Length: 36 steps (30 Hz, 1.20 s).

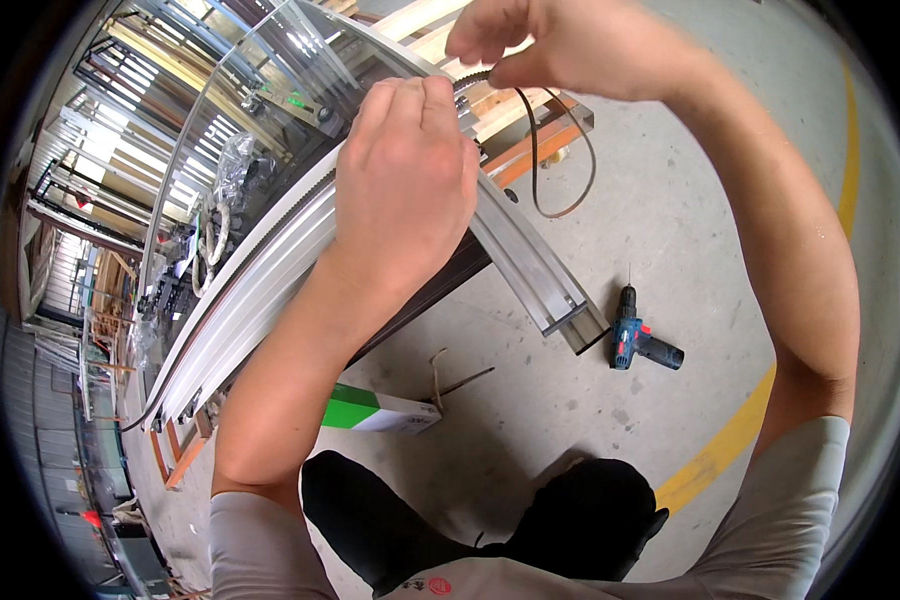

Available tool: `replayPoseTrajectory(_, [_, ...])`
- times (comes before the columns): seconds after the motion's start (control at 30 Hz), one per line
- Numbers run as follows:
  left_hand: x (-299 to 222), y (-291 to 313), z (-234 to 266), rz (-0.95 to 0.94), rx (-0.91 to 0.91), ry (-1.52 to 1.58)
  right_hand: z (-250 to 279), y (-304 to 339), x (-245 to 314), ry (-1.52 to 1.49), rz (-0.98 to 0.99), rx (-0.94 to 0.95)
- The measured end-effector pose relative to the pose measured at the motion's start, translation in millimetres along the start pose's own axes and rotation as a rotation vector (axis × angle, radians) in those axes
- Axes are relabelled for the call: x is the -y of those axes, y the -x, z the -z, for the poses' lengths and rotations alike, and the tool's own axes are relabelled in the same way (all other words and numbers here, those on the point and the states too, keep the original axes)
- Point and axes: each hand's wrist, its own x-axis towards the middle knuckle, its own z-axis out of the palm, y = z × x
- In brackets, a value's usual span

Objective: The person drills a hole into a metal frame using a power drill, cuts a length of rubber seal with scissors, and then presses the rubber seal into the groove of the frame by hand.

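My left hand (pixel 405 165) is closed over a long white and silver metal profile (pixel 270 270), its fingers pressed together and their tips hidden. A black toothed belt (pixel 295 205) runs along the profile, passes under this hand and comes out beyond it. Just past it, at the far end, my right hand (pixel 575 50) is held with bent fingers and a gap between them and the thumb. The thumb tip is right beside the belt; whether it touches cannot be made out. From there a loose loop of the belt (pixel 535 150) hangs over the floor.
A blue and black cordless drill (pixel 625 340) lies on the grey floor to the right. A silver rail (pixel 530 255) juts toward it. Below the profile is a green and white box (pixel 375 410). Curved clear glass (pixel 185 135), plastic wrapping (pixel 235 165) and racks of bars fill the left.
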Motion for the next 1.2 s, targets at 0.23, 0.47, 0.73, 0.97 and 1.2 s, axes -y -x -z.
replayPoseTrajectory(0.23, [0, 4, -4, 0.036, -0.025, 0.05, 23, -13, 50, 0.067, -0.337, -0.188])
replayPoseTrajectory(0.47, [-2, -2, 3, 0.024, -0.028, 0.058, -39, 20, 9, 0.021, -0.252, -0.383])
replayPoseTrajectory(0.73, [-2, 4, 2, 0.039, -0.024, 0.019, -74, 31, -11, -0.232, -0.205, -0.543])
replayPoseTrajectory(0.97, [-1, 4, 1, 0.035, -0.031, 0.044, -91, 29, -27, 0.142, 0.158, -0.772])
replayPoseTrajectory(1.2, [-2, 2, 0, 0.017, -0.066, 0.03, -103, 22, -39, 0.221, 0.24, -0.881])
